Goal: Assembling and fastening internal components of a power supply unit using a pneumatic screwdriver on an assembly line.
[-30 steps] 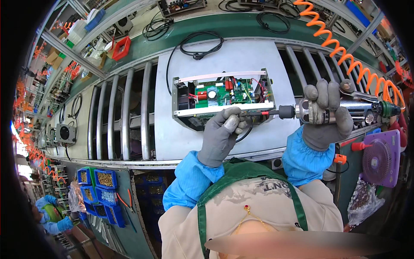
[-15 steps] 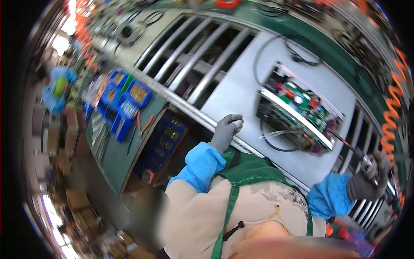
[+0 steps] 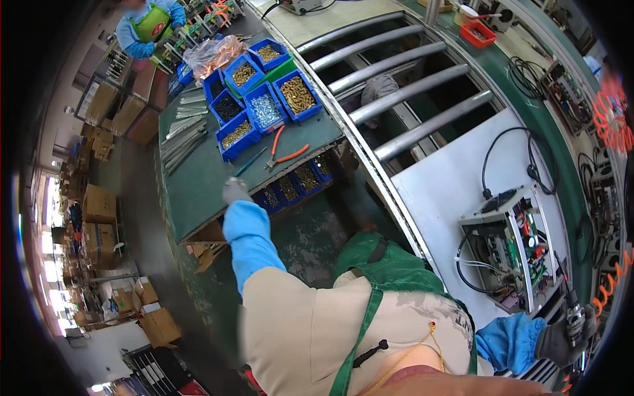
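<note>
My left hand (image 3: pixel 236 191), in a grey glove, is over the near edge of the green side bench. Its fingers look bunched but are smeared, so I cannot tell if they hold anything. Just beyond it lie a thin teal tool (image 3: pixel 251 162) and orange-handled pliers (image 3: pixel 288 153). Blue bins (image 3: pixel 239 140) of brass-coloured and silvery small parts stand farther back. At the lower right, my gloved right hand (image 3: pixel 560 342) is closed around a power screwdriver (image 3: pixel 576 322). Its long shaft points up beside an open metal-framed unit (image 3: pixel 512 247) with a green circuit board and wires.
The unit rests on a pale metal plate (image 3: pixel 432 188) by a row of metal rollers (image 3: pixel 403 92). A black cable (image 3: pixel 485 162) loops behind it. Long strips (image 3: pixel 183 142) lie on the side bench. Beyond stands a co-worker (image 3: pixel 153 30). An orange coiled hose (image 3: pixel 611 284) hangs at right.
My view has swung left, bringing the side bench and bins nearer the middle. My left hand has moved from beside the metal plate to the side bench. The right hand still holds the power screwdriver.
</note>
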{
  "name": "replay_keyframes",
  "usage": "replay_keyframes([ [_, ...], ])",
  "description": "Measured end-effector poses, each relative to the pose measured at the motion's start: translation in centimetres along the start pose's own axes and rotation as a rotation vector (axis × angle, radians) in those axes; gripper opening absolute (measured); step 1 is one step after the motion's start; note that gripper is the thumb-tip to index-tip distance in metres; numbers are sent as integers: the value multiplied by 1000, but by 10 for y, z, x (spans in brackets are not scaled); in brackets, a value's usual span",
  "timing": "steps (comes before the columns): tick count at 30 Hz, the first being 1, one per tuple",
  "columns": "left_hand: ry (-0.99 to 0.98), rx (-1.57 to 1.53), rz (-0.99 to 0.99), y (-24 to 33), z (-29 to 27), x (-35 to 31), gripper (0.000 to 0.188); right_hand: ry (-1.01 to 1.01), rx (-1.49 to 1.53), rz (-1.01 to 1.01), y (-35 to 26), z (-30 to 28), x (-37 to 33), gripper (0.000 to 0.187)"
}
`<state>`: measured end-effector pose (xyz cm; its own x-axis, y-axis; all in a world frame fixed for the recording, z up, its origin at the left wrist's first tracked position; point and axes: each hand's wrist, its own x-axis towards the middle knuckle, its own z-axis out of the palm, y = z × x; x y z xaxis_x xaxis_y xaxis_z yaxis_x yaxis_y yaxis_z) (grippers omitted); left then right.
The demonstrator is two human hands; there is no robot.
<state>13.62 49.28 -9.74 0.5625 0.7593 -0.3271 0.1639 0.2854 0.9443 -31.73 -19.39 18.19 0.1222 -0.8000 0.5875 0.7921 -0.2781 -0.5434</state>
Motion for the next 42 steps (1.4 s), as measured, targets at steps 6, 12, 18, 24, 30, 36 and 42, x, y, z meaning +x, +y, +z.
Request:
replay_keyframes([
  [6,168,679,611,48,46,26,31,-160,100,99,19,48,-22,45],
  [12,-525,823,1039,9,149,-50,28,-183,-22,84,19,54,-32,55],
  [18,-446,1094,476,-28,198,-38,35,115,-247,-20,14,83,-55,46],
  [24,-388,1233,477,-19,200,-50,30,266,-415,-169,12,107,-65,49],
  [30,-882,37,-74,-7,199,-197,14,73,-448,-181,-8,63,-59,36],
  [36,-1945,-134,-491,22,176,-419,18,-153,260,23,35,131,-49,37],
  [42,-2253,-86,-725,15,158,-519,26,-195,256,41,22,123,-44,47],
])
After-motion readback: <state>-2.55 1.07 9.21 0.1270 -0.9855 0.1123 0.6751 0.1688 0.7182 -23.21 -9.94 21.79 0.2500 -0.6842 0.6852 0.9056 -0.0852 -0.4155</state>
